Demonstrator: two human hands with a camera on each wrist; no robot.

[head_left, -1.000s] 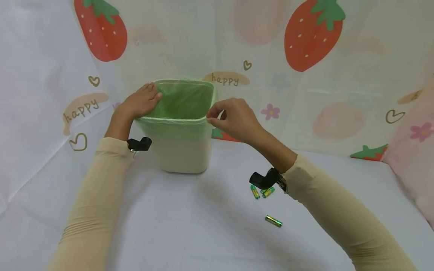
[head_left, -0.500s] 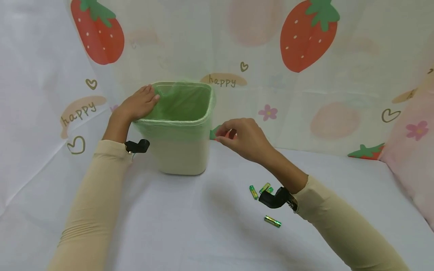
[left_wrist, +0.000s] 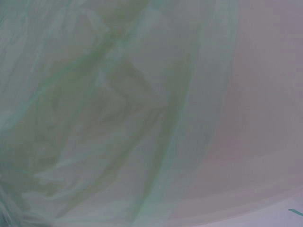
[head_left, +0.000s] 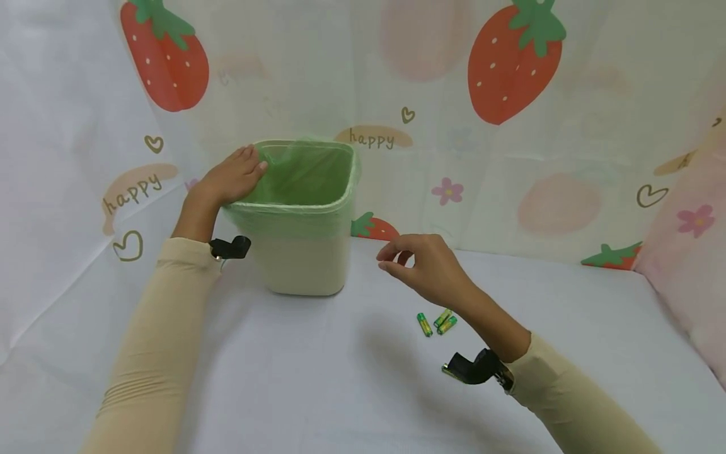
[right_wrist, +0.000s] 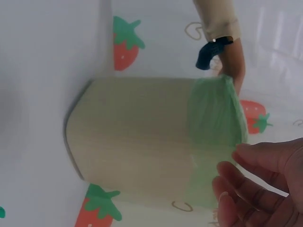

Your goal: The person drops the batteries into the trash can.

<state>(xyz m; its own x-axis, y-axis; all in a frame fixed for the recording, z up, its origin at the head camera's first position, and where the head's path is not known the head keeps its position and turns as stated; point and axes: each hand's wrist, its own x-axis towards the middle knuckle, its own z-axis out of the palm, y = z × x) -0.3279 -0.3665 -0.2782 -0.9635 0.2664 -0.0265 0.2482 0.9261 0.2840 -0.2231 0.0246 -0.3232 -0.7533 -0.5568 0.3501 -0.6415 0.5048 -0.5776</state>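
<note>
A cream trash bin [head_left: 306, 268] stands upright on the white cloth, its light green bag [head_left: 309, 183] folded out over the rim. My left hand [head_left: 231, 176] rests on the bin's left rim, fingers laid out along it. Well to the right of the bin, my right hand [head_left: 428, 268] hovers over the cloth with loosely bent fingers and nothing between them. Below it lie three green-and-yellow batteries [head_left: 424, 325] in a loose group. Nearer the front, another battery [head_left: 446, 371] is mostly hidden behind the right wrist camera. Bag and bin wall fill the left wrist view.
A wall sheet [head_left: 437, 151] printed with strawberries and hearts hangs right behind the bin. The white cloth [head_left: 306, 378] covers the surface in front. At the far right rises a pink sheet [head_left: 692, 277].
My right hand has drawn away from the bin's right rim, moving right and down toward the batteries. The left hand stays on the rim.
</note>
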